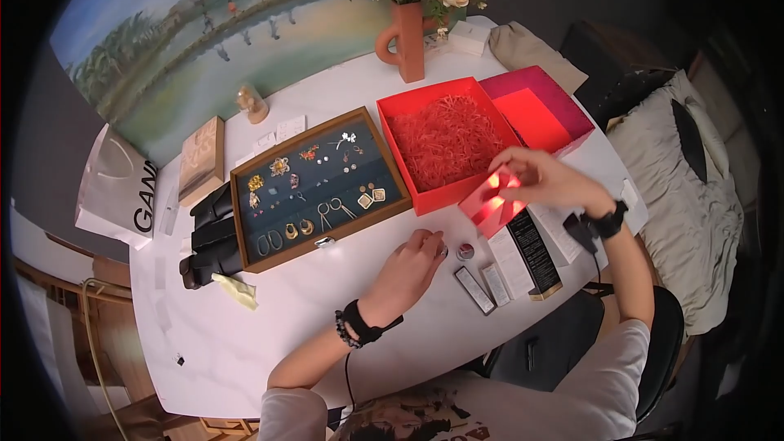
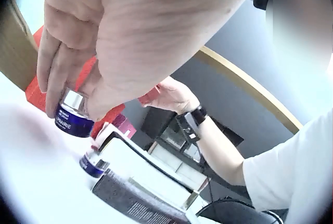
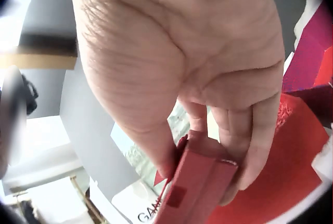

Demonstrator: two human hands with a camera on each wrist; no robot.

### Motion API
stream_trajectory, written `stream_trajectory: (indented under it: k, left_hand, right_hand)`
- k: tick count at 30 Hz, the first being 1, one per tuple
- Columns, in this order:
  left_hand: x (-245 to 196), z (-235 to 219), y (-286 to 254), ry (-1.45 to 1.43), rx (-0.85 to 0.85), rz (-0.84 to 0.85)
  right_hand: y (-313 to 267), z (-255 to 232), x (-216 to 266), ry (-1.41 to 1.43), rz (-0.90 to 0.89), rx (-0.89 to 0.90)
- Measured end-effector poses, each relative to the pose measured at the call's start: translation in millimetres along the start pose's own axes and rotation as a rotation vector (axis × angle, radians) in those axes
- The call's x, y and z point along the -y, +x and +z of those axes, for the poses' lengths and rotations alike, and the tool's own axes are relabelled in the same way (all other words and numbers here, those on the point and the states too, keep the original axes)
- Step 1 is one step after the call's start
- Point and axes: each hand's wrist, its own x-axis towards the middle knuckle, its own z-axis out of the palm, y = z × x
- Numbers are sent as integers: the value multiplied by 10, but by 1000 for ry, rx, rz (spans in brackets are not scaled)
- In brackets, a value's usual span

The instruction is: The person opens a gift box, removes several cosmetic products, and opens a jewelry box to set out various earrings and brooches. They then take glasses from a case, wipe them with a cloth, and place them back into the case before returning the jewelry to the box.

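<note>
In the head view my left hand (image 1: 402, 276) is low over the white table, in front of the jewellery case (image 1: 327, 184). The left wrist view has its fingers and thumb pinching a small blue jar (image 2: 75, 122) with a silver lid. A second small jar (image 1: 465, 251) stands just to the right, also in the left wrist view (image 2: 94, 165). My right hand (image 1: 551, 181) grips a small red box (image 1: 492, 204) in front of the large red box (image 1: 441, 198). The right wrist view has that small box (image 3: 195, 185) between thumb and fingers.
Red shredded paper (image 1: 445, 139) fills the large box, beside its purple-red lid (image 1: 543, 86). Slim cartons (image 1: 474, 291) and a black carton (image 1: 535, 253) lie at the right front. A vase (image 1: 411, 45) stands behind; a paper bag (image 1: 114, 188) is far left.
</note>
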Motion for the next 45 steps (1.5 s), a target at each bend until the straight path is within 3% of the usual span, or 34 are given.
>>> stream_trajectory:
  k: [2,5,7,9,12,14,21,24,26,27,29,35,42,45]
  left_hand:
    - [109,98,25,16,15,14]
    - [84,57,49,99,22,15]
    - [17,-62,106,165,18,7]
    - [-42,-248,292,197,-304,85]
    - [54,-326,602,255,-448,184]
    - [189,-320,722,268,-402,203]
    - [308,-155,776,255,-333,210]
    - [285,-140,740,243,-341,246]
    - [279,-112,705,313,-338,295]
    - [271,-90,676,382,-329,338]
    - [266,-43,617,427,-332,355]
    - [327,45,609,432,-388,360]
    - [361,-69,715,395,-377,338]
    - [348,-177,803,328,-352,292]
  right_hand:
    - [-105,293,28,-177,68,-115]
    - [-184,537,52,-539,-89,-192]
    - [-191,600,-35,-529,-90,-206]
    - [-162,628,-129,-518,-86,-219]
    - [-102,643,-241,-443,11,-260]
    - [-49,625,-314,-339,153,-205]
    - [55,683,-657,-269,115,-274]
    - [100,692,-562,-367,154,-212]
    - [125,690,-428,-517,275,-116]
    - [124,697,-503,-519,274,-116]
    - [130,714,-668,-613,49,-152]
    - [148,717,-600,-636,162,-130]
    - [162,728,-621,-679,140,-135]
    - [169,767,-611,-550,184,-144]
